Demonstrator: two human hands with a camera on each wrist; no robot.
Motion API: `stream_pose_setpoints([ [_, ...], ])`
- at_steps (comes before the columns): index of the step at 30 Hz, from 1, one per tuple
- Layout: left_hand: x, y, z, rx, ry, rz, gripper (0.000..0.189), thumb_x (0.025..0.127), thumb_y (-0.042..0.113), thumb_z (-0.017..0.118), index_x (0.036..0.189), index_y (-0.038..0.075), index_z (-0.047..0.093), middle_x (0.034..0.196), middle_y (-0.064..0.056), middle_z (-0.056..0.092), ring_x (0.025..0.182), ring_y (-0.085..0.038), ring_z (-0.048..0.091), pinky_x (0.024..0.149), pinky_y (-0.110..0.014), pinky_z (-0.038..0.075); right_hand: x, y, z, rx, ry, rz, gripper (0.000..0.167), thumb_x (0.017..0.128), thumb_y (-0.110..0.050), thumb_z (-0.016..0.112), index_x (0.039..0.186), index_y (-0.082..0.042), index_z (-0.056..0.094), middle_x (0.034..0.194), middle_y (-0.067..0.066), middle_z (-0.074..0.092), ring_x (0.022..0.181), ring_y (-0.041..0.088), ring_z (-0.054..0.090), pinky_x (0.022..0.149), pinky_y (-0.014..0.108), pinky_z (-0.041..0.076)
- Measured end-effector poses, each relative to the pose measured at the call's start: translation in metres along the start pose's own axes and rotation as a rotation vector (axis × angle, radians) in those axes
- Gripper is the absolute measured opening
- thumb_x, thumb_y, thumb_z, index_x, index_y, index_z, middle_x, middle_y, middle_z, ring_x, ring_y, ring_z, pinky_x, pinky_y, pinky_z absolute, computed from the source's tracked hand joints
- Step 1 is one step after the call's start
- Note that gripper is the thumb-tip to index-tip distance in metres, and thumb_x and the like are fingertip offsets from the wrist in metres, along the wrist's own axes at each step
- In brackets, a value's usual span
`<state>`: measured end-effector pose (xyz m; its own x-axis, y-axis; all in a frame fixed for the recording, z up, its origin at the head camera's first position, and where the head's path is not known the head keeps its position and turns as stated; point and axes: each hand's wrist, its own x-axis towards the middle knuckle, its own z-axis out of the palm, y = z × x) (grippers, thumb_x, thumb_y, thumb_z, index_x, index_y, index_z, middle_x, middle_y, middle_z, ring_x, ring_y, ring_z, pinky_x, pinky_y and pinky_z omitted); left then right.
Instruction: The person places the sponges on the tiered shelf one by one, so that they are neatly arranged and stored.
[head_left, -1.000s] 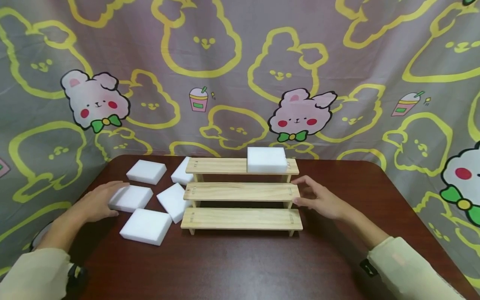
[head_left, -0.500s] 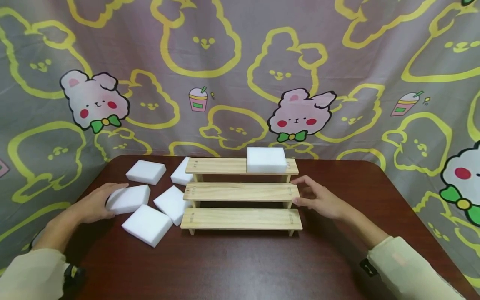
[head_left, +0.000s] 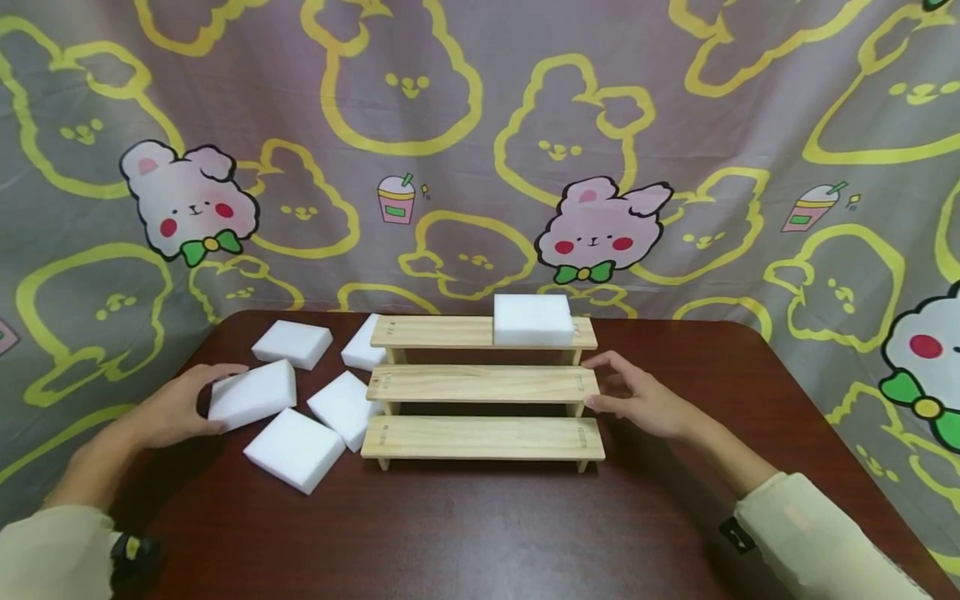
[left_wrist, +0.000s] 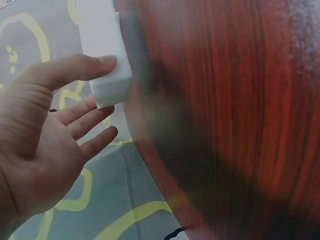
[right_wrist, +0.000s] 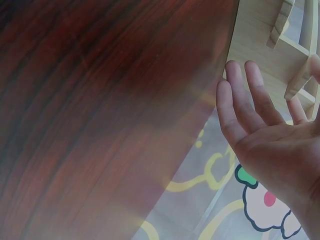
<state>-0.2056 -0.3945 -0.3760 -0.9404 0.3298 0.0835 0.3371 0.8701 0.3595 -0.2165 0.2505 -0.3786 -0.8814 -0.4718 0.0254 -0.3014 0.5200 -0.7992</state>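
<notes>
My left hand [head_left: 168,410] pinches a white foam block [head_left: 253,397] at its left end, between thumb and fingers. The block is tilted, its right end raised. In the left wrist view, the thumb presses on the block's face [left_wrist: 102,35] and the lower fingers are spread. On the right, my right hand [head_left: 651,405] pinches the end of the middle step of a three-tier wooden stand [head_left: 480,383], thumb and index finger at its edge. The other fingers extend loosely in the right wrist view. One white foam block [head_left: 532,319] sits at the right of the top tier.
Several white foam blocks lie left of the stand: one at the back [head_left: 292,344], one in front [head_left: 295,450], one beside the stand [head_left: 346,410] and one partly hidden behind it [head_left: 363,346]. A patterned curtain [head_left: 465,167] hangs behind the dark wooden table [head_left: 480,525].
My left hand has taken hold of its foam block, drawn it slightly left and tilted it up. The front block and the one beside the stand have turned slightly. My right hand has stayed put.
</notes>
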Motion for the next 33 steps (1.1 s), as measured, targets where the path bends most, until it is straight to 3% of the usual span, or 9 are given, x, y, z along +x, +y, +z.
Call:
stream_pose_setpoints([
  [9,0.0,0.009,-0.006,-0.013,0.092,0.067,0.079,0.069,0.006,0.093,0.136,-0.006,0.053,0.125,-0.028,0.058,0.101,-0.036,0.052,0.08,-0.054,0.049,0.001,0.0,-0.001,0.0,-0.001,0.0,0.05,0.099,-0.019,0.071,0.141,-0.009,0.045,0.12,0.019,0.064,0.098,0.026,0.065,0.071,0.04,0.053],
  [16,0.006,0.023,-0.012,-0.061,0.076,-0.004,0.081,0.077,0.012,0.09,0.143,-0.004,0.046,0.133,-0.032,0.049,0.108,-0.046,0.049,0.087,-0.069,0.047,0.002,-0.001,-0.001,-0.003,-0.001,-0.001,0.05,0.099,-0.019,0.071,0.141,-0.008,0.045,0.12,0.02,0.064,0.098,0.027,0.064,0.071,0.039,0.053],
  [19,0.008,0.028,-0.014,-0.059,0.097,0.004,0.082,0.077,0.014,0.091,0.143,-0.005,0.046,0.135,-0.032,0.049,0.111,-0.046,0.05,0.091,-0.068,0.047,0.002,-0.001,-0.001,-0.003,-0.002,0.0,0.05,0.099,-0.019,0.07,0.141,-0.008,0.044,0.121,0.02,0.064,0.099,0.028,0.065,0.071,0.04,0.053],
  [20,0.009,0.03,-0.014,-0.058,0.104,0.007,0.082,0.077,0.015,0.091,0.143,-0.005,0.047,0.135,-0.032,0.05,0.111,-0.046,0.051,0.091,-0.064,0.049,0.002,-0.001,-0.001,-0.005,-0.001,0.001,0.05,0.099,-0.019,0.07,0.141,-0.008,0.044,0.12,0.021,0.064,0.099,0.029,0.065,0.071,0.04,0.053],
  [23,0.011,0.033,-0.015,-0.064,0.131,0.025,0.08,0.077,0.015,0.091,0.142,-0.005,0.049,0.133,-0.03,0.052,0.109,-0.043,0.054,0.089,-0.037,0.053,0.001,-0.001,-0.001,-0.005,-0.001,0.003,0.05,0.099,-0.019,0.07,0.141,-0.008,0.044,0.121,0.021,0.063,0.099,0.029,0.065,0.071,0.04,0.053],
  [26,0.012,0.035,-0.016,-0.082,0.156,0.046,0.078,0.077,0.013,0.091,0.141,-0.005,0.051,0.132,-0.028,0.054,0.107,-0.041,0.055,0.082,-0.012,0.042,0.001,0.0,-0.001,0.0,0.0,0.002,0.05,0.099,-0.019,0.07,0.141,-0.008,0.045,0.122,0.02,0.064,0.101,0.028,0.065,0.071,0.04,0.053],
  [29,0.013,0.037,-0.016,-0.111,0.167,0.055,0.076,0.078,0.012,0.091,0.141,-0.005,0.051,0.133,-0.028,0.054,0.108,-0.042,0.055,0.081,-0.003,0.035,0.0,0.0,0.0,0.005,0.0,0.003,0.05,0.099,-0.02,0.071,0.141,-0.009,0.045,0.123,0.02,0.063,0.103,0.028,0.065,0.072,0.04,0.053],
  [33,0.014,0.041,-0.017,-0.143,0.17,0.043,0.075,0.081,0.012,0.089,0.142,-0.005,0.05,0.133,-0.029,0.052,0.11,-0.046,0.055,0.081,0.0,0.034,0.0,0.001,0.0,0.007,0.002,0.005,0.05,0.099,-0.02,0.071,0.141,-0.009,0.045,0.125,0.02,0.062,0.105,0.03,0.064,0.073,0.04,0.053],
])
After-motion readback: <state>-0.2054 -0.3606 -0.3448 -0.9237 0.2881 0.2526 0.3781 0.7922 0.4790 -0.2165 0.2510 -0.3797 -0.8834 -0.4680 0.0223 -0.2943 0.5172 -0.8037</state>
